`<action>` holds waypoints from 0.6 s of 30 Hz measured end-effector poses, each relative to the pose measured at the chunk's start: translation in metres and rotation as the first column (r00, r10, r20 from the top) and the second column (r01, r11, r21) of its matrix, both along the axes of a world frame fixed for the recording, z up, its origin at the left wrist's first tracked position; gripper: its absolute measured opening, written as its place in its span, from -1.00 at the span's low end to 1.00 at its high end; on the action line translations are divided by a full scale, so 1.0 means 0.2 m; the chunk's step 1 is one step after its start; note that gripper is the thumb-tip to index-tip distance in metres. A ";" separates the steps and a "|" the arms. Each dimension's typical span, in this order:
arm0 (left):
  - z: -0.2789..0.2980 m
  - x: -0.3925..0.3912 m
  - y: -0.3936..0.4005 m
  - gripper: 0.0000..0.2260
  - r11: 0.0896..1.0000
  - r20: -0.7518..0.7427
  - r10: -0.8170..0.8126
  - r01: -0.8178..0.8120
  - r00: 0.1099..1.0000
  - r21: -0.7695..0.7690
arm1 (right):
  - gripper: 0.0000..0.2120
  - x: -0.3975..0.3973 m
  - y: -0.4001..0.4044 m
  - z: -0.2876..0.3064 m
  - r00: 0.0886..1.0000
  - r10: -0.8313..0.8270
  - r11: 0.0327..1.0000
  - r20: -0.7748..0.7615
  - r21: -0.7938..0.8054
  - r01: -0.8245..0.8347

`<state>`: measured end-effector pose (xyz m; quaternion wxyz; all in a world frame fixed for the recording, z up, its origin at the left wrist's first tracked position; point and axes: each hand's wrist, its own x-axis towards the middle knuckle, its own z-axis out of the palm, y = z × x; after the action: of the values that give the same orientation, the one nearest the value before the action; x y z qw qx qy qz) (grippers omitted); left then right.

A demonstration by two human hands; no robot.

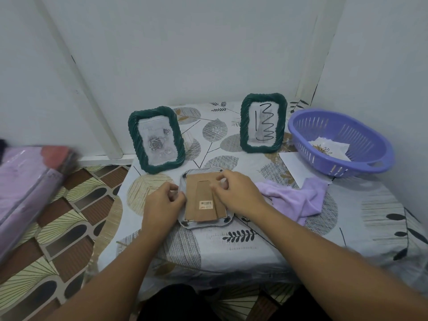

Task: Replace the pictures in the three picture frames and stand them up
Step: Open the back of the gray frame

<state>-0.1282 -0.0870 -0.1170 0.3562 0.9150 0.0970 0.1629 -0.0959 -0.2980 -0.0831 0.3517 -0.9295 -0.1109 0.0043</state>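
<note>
Worked face-down frame (pixel 205 200) at lower centre, left hand (pixel 162 202) and right hand (pixel 236 193) pinching its side clips; best turned evenly, backing kept flat.

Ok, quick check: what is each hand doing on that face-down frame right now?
Left hand: fingers curled, pinching the left edge of the face-down frame.
Right hand: fingers curled, pinching at the frame's cardboard backing near its right edge.

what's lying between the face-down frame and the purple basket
In the head view, a crumpled lilac cloth and a white sheet of paper lie between the face-down frame and the purple basket.
</note>
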 end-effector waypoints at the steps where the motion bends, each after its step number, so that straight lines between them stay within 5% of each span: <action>1: 0.00 0.00 0.00 -0.93 1.000 0.000 0.000 0.000 1.000 0.002 | -0.60 -0.01 0.03 0.01 1.000 0.015 1.000 -0.010 -0.021 -0.015; 9: -0.01 0.01 0.00 -0.94 1.000 0.000 0.003 -0.003 1.000 -0.001 | -0.27 -0.05 0.17 0.02 1.000 -0.001 0.948 0.000 -0.318 0.001; 18: -0.02 0.01 0.01 -0.96 1.000 -0.002 0.000 0.000 1.000 -0.009 | -0.29 -0.08 0.23 0.07 1.000 -0.009 0.939 0.025 -0.345 0.017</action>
<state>-0.1255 -0.0857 -0.1201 0.3602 0.9135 0.0982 0.1615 -0.1115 -0.2520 -0.0684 0.1823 -0.9774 -0.1062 0.0106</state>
